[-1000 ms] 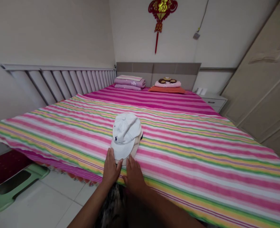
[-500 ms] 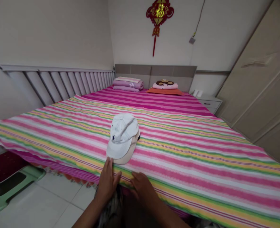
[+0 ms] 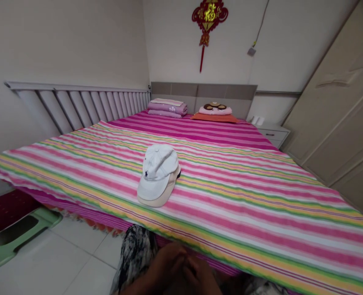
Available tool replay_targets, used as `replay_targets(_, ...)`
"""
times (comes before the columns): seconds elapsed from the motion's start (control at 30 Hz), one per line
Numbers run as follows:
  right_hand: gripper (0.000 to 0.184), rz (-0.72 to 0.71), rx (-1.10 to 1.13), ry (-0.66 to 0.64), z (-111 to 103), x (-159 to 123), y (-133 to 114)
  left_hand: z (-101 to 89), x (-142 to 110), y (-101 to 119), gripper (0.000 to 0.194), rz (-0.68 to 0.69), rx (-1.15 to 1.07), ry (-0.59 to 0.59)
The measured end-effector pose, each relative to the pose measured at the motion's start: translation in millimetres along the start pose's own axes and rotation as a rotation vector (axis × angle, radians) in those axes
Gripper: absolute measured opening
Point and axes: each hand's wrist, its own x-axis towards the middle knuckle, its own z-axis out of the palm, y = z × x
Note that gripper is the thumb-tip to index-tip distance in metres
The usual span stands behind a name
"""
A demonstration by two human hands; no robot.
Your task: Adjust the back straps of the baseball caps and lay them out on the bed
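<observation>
white cap (image 3: 157, 164), atop beige cap (image 3: 169, 189), on striped sheet (image 3: 245, 196); left hand (image 3: 168, 260), right hand (image 3: 198, 271): close together, dim, whether curled or spread cannot tell.

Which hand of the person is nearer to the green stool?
Left. The left hand is to the right of the green stool; the right hand is farther right.

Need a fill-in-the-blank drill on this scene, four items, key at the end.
1. The lower cap, under the white cap, is ____.
2. The stool is ____.
3. The wall hanging is red and ____.
4. Of the left hand and right hand, ____ touches the white cap.

Missing: beige; green; gold; neither.
</observation>
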Motion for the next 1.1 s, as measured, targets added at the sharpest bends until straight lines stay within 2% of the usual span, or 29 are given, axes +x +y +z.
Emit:
replay_targets(0.07,0.016,0.026,0.098,0.001,2.7,-1.8,3.5,7.5,1.4,9.2,0.029,-0.069,-0.122,-0.078)
replay_targets(0.17,0.015,0.031,0.141,-0.008,9.7,-9.9,15.2,16.6,-3.2,10.8,0.023,-0.194,-0.176,-0.133)
replay_targets(0.3,0.021,0.044,0.139,-0.006,3.3,-20.1,23.1,10.5,-1.6,9.5,0.019,-0.244,-0.185,-0.177)
replay_targets(0.37,0.029,0.083,0.183,0.052,-13.6,-18.8,15.5,-3.7,9.2,17.2,0.019,-0.219,-0.243,-0.150)
replay_targets(0.47,0.040,0.156,0.379,0.201,-53.0,-10.2,-10.7,-33.4,34.2,39.2,0.023,-0.166,-0.322,-0.067)
replay_targets(0.57,0.045,0.137,0.629,0.307,-95.1,-1.6,-43.8,-61.1,58.2,65.3,0.033,-0.141,-0.432,0.047)
replay_targets(0.67,0.046,0.102,0.863,0.437,-126.6,2.0,-70.7,-81.0,73.5,87.9,0.042,-0.146,-0.456,0.176)
replay_targets(0.77,0.051,0.078,1.097,0.426,-147.0,2.0,-86.5,-96.6,82.4,102.7,0.052,-0.125,-0.430,0.234)
replay_targets(0.87,0.053,0.090,1.216,0.403,-163.9,0.9,-95.1,-109.7,89.3,109.2,0.057,-0.095,-0.407,0.240)
replay_targets(1.1,0.057,0.037,1.158,0.486,-197.2,4.1,-111.9,-121.1,101.4,109.5,0.059,-0.057,-0.417,0.235)
